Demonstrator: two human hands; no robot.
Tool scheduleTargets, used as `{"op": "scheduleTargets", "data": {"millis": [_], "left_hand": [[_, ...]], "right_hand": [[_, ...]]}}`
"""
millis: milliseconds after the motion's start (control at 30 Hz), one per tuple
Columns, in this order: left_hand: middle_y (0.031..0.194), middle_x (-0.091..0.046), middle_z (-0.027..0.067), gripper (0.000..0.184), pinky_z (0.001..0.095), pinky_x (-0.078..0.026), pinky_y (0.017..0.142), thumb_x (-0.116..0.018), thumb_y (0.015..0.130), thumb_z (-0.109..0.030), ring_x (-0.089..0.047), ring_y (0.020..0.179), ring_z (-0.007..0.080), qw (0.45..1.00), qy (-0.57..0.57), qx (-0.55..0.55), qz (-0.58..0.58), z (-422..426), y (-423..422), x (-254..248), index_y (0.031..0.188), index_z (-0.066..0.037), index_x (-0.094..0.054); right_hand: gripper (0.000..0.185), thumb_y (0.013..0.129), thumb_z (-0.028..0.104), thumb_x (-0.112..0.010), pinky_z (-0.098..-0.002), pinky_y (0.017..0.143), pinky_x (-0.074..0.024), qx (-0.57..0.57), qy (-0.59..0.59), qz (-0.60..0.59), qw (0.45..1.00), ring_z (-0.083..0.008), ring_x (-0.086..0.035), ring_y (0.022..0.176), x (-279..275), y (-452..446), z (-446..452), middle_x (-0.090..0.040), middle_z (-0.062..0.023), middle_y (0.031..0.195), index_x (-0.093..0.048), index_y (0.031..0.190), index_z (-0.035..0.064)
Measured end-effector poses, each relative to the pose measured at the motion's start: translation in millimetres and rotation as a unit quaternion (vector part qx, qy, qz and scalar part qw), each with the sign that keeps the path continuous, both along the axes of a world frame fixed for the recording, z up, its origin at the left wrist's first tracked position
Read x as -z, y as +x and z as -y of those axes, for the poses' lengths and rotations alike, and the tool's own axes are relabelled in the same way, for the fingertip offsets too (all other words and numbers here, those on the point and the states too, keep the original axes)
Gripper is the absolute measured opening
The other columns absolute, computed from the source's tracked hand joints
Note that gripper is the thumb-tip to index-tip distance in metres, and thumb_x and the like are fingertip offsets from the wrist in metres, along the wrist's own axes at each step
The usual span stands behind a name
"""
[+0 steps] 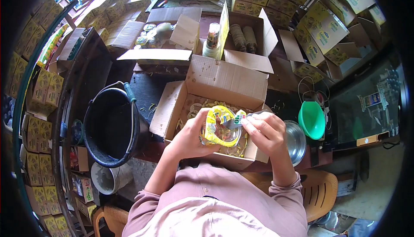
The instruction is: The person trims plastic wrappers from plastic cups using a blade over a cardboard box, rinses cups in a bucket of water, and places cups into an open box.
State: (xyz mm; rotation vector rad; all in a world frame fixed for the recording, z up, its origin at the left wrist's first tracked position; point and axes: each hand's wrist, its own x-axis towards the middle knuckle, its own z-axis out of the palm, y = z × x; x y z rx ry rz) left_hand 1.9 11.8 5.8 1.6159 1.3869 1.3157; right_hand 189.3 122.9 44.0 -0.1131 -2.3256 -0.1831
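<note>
Head view: The left hand (pixel 192 130) grasps a yellow-rimmed clear cup (pixel 230 135) above an open carton (pixel 228 76) containing scraps (pixel 196 108). The right hand (pixel 268 131) pinches film (pixel 238 119) at the cup's mouth. Behind, one carton (pixel 159 55) contains lidded cups (pixel 152 33); another (pixel 268 35) contains cup stacks (pixel 238 37).

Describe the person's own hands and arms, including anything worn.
The ungloved left hand and ungloved right hand show no watch or bracelet at the wrist. Dusty-mauve fabric sleeves end near the elbows, matching the dusty-mauve buttoned shirt.
</note>
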Motion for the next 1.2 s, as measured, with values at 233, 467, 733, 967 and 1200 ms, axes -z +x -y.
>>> {"op": "scheduleTargets", "data": {"millis": [233, 467, 733, 967, 1200], "left_hand": [[0.098, -0.056, 0.0155, 0.066, 0.0324, -0.045, 0.078, -0.072, 0.060, -0.014, -0.058, 0.089, 0.0286, 0.999, 0.044, 0.008, -0.009, 3, 8, -1, 0.115, -0.001, -0.037], [0.100, -0.055, 0.0167, 0.066, 0.0334, -0.045, 0.077, -0.072, 0.060, -0.008, -0.057, 0.092, 0.0305, 0.993, 0.015, -0.072, -0.092, 5, -2, -19, 0.115, -0.004, -0.037], [0.101, -0.054, 0.0191, 0.067, 0.0365, -0.046, 0.077, -0.071, 0.060, -0.007, -0.056, 0.091, 0.0349, 0.990, 0.028, -0.080, -0.116, 10, 3, -18, 0.116, -0.003, -0.036], [0.099, -0.055, 0.0202, 0.067, 0.0371, -0.047, 0.075, -0.071, 0.060, -0.007, -0.057, 0.089, 0.0350, 0.992, 0.020, -0.073, -0.104, 13, 7, -27, 0.117, -0.004, -0.036], [0.097, -0.056, 0.0186, 0.066, 0.0368, -0.047, 0.075, -0.071, 0.060, -0.008, -0.058, 0.088, 0.0336, 0.995, 0.006, -0.055, -0.088, 13, 8, -28, 0.116, -0.004, -0.036]], "right_hand": [[0.018, 0.055, 0.001, -0.067, -0.0271, 0.058, -0.0497, -0.033, -0.030, -0.018, 0.999, -0.0169, -0.059, 0.067, 6, -8, -1, -0.060, -0.0042, 0.071, -0.064, 0.073, 0.0030], [0.019, 0.055, -0.001, -0.066, -0.0270, 0.055, -0.0465, -0.002, -0.058, -0.030, 0.998, -0.0161, -0.056, 0.064, -13, 2, -3, -0.058, -0.0028, 0.070, -0.065, 0.074, 0.0045], [0.021, 0.058, 0.006, -0.067, -0.0272, 0.060, -0.0478, 0.015, 0.010, -0.018, 1.000, -0.0141, -0.057, 0.068, -1, 3, 1, -0.059, -0.0021, 0.075, -0.066, 0.079, 0.0056], [0.019, 0.057, 0.002, -0.068, -0.0273, 0.059, -0.0496, 0.008, 0.023, -0.035, 0.999, -0.0148, -0.057, 0.067, -1, -1, 3, -0.059, -0.0030, 0.071, -0.066, 0.075, 0.0039], [0.017, 0.057, 0.003, -0.069, -0.0271, 0.059, -0.0501, -0.009, 0.016, -0.041, 0.999, -0.0152, -0.058, 0.066, 1, -4, 2, -0.059, -0.0035, 0.070, -0.065, 0.073, 0.0028]]}}
